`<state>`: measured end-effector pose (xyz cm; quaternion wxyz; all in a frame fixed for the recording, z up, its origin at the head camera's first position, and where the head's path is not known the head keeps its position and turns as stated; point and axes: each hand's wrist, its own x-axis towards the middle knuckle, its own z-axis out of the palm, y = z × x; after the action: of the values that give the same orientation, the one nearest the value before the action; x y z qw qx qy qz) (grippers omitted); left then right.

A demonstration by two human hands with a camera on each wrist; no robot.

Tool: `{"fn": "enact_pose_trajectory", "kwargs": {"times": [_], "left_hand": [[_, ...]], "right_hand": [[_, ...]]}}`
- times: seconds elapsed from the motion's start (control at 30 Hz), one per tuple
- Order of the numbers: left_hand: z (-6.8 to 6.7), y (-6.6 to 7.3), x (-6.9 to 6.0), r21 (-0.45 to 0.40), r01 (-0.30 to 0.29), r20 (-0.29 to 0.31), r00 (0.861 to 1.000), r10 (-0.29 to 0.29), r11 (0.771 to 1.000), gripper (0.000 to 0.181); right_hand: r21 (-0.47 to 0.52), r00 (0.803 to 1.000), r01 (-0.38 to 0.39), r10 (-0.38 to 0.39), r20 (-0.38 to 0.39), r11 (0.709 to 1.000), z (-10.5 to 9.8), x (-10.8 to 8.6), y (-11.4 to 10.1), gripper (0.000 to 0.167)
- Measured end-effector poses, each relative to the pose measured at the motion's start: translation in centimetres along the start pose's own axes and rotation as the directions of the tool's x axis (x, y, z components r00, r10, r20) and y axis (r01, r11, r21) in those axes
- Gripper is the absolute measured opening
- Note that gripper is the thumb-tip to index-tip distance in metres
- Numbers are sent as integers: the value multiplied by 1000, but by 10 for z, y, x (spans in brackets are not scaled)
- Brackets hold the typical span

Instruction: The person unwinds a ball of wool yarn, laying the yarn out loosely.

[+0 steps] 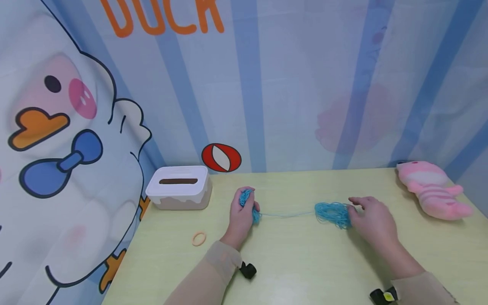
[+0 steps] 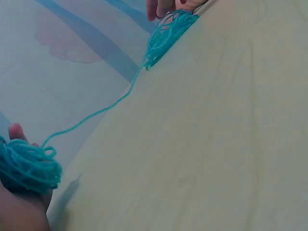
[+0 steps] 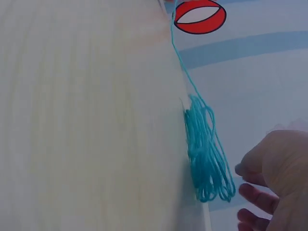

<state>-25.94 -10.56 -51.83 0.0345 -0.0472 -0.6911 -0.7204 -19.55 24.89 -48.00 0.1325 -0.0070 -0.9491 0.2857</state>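
A bundle of turquoise yarn [image 2: 30,166] sits in my left hand [image 1: 241,220], whose fingers and thumb grip it above the table. One strand [image 1: 287,215] runs from it to a looser looped skein of the same yarn [image 1: 333,214] lying on the tabletop at the right. Beside that skein's right end is my right hand [image 1: 375,220]. Its fingers are loosely bent, and in the right wrist view a small gap shows between the fingertips [image 3: 246,190] and the loops, with nothing held.
A white-lidded tissue box [image 1: 179,188] stands at the table's back left. A small peach-coloured ring [image 1: 198,238] lies in front of it. Toward the back right rests a pink plush toy [image 1: 434,190]. Behind the pale wooden table [image 1: 286,262] hangs a printed cloth [image 1: 289,84].
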Motion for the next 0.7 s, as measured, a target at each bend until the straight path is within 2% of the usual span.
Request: {"fn": "enact_pose_trajectory", "kwargs": {"times": [0.07,0.1,0.2,0.27,0.3,0.37,0.47,0.57,0.63,0.7], "left_hand": [[1,1,-1,-6,5,9,1000,-5,1000,40],[1,2,-1,-10,4,14,1000,-4,1000,41],[1,4,-2,-26,-2,28,1000,2,1000,44],[1,3,-2,-35,-6,37,999,8,999,45],[1,3,-2,-37,-5,43,999,6,999,46],[1,3,-2,-41,1,54,999,1,999,46],[2,3,-3,-53,13,72,997,-9,998,45],[2,3,-2,-79,20,88,996,-13,997,44],[1,3,-2,-100,24,102,995,-14,995,44],[1,3,-3,-112,27,114,993,-14,993,44]], "right_hand": [[36,996,58,-56,-69,998,7,-1,-9,32],[57,988,109,-102,-118,992,12,-2,-16,30],[100,942,283,-257,-217,954,27,-3,-39,22],[104,908,383,-354,-223,918,38,-5,-57,19],[107,900,412,-386,-202,905,43,-5,-66,18],[122,901,431,-418,-116,894,52,-7,-82,19],[145,908,405,-416,55,903,67,-7,-102,29],[161,896,367,-394,203,916,81,-5,-118,42],[162,887,350,-382,260,923,89,-3,-126,46],[149,888,337,-366,277,930,96,-1,-131,43]]}}
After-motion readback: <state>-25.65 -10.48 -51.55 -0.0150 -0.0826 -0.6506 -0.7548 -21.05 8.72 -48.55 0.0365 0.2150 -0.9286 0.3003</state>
